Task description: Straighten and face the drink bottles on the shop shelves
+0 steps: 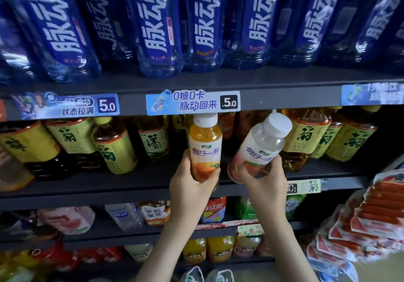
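Head view, middle tier. Left hand [192,185] wraps thumb and fingers round the lower body of a small clear plastic orange juice bottle [205,148] with a white screw cap and white printed sleeve. The bottle is upright, label toward the camera, and is held at the front edge of the dark grey metal middle shelf [98,185]; I cannot tell whether its base touches the shelf. Right hand [264,181] grips the bottom third of a matching small plastic peach-label bottle [258,150] with a white cap and near-colourless liquid. This one tilts cap-right and is just beside the first, with the print readable but slanted. Both hands are closed on their bottles, neither free. Amber tea bottles with yellow-green labels [115,150] stand behind and to both sides, several of them leaning. Tall blue-sleeved bottles [157,30] fill the shelf above.

Handling, judged: both bottles look full, so light to moderate in weight and fairly stiff, though thin walls would dent under a hard squeeze. The glossy sleeve is likely slippery. Best hold is low on the body or at the ribbed cap, which keeps the label uncovered. The tilted bottle needs righting and setting flush beside its twin, while watching the leaning tea bottles behind.
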A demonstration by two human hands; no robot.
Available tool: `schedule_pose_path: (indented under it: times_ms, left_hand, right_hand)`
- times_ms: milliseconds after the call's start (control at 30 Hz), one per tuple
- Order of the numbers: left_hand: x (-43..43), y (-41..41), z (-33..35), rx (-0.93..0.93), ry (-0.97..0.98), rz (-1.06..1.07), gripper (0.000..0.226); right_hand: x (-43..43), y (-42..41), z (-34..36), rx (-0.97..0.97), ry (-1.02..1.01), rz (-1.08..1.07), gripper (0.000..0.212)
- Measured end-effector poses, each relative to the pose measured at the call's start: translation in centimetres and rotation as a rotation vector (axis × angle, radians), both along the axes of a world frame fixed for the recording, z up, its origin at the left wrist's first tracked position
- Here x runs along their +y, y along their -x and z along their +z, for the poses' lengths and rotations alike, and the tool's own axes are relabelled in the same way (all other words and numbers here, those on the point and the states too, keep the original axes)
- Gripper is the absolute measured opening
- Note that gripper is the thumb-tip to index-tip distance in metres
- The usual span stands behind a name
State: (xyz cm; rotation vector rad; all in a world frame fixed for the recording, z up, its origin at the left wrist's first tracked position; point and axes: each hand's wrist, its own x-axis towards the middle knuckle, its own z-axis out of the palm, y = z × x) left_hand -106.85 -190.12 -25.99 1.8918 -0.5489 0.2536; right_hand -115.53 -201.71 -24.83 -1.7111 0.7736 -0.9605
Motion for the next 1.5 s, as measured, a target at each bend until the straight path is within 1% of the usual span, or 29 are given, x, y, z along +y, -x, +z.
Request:
schedule_pose_path:
  times_ms: [200,367,467,533,567,633,700,733,800,833,967,1000,1067,1133,1200,1367,1433,1500]
  left_hand:
    - [-4.0,0.3,0.4,-0.001,-0.037,-0.016,0.061]
    - [-8.0,-0.9,-0.4,-0.065,-0.035,0.021,0.077]
    - [-9.3,-0.8,-0.6,-0.103,-0.075,0.064,0.080]
    - [-9.5,0.4,-0.6,-0.128,-0.101,0.135,0.081]
    - [-9.5,1.3,-0.6,-0.169,-0.111,0.196,0.081]
    - [-9.8,3.1,-0.3,-0.336,-0.082,0.284,0.078]
    - [-10.8,3.9,0.4,-0.474,-0.008,0.204,0.065]
    - [-11.5,3.9,0.7,-0.492,0.010,0.138,0.058]
    - [-13.3,3.8,1.5,-0.416,-0.015,0.046,0.052]
    - [-14.2,3.8,1.8,-0.347,-0.037,0.031,0.054]
    - [-16.6,3.6,2.5,-0.006,-0.068,-0.015,0.079]
    - [-17.0,3.3,2.4,0.056,-0.066,-0.005,0.082]
    - [-17.3,3.1,2.4,0.102,-0.073,0.031,0.084]
    - [-17.2,3.3,2.6,0.081,-0.062,0.082,0.082]
    - [-16.6,3.9,2.1,0.015,-0.010,0.118,0.077]
    - [-12.3,7.6,-0.2,-0.170,0.083,0.098,0.080]
    - [-10.1,8.4,-0.5,-0.221,0.134,0.102,0.079]
    - [-8.0,8.2,-0.6,-0.241,0.143,0.132,0.076]
  right_hand:
    - [-1.7,2.5,0.4,0.005,-0.003,-0.027,0.041]
    - [-2.9,3.7,0.0,0.011,0.013,0.003,0.044]
    - [-3.5,4.2,-0.2,0.003,-0.009,0.021,0.045]
    - [-3.9,4.6,-0.4,-0.007,-0.037,0.030,0.048]
    - [-4.1,4.8,-0.5,-0.008,-0.045,0.033,0.050]
    - [-4.5,5.3,-0.6,-0.011,-0.042,0.031,0.049]
    - [-4.8,5.8,-0.6,-0.016,-0.032,0.024,0.049]
    - [-5.0,6.2,-0.5,-0.017,-0.032,0.018,0.050]
    - [-5.3,6.9,-0.6,-0.027,-0.042,0.006,0.050]
    - [-5.5,7.3,-0.6,-0.030,-0.052,0.001,0.051]
    - [-6.7,8.7,-0.9,-0.013,-0.074,0.006,0.052]
    - [-7.0,8.9,-0.9,-0.003,-0.072,0.010,0.053]
    - [-7.6,9.4,-1.1,0.013,-0.064,0.016,0.054]
    - [-7.9,9.9,-1.5,-0.001,-0.065,0.021,0.055]
    - [-8.0,10.1,-1.9,-0.026,-0.059,0.018,0.057]
    - [-6.7,9.4,-2.4,-0.094,-0.040,-0.025,0.053]
    - [-6.0,8.5,-2.2,-0.107,-0.032,0.000,0.057]
    - [-5.5,7.3,-1.9,-0.105,-0.027,0.045,0.059]
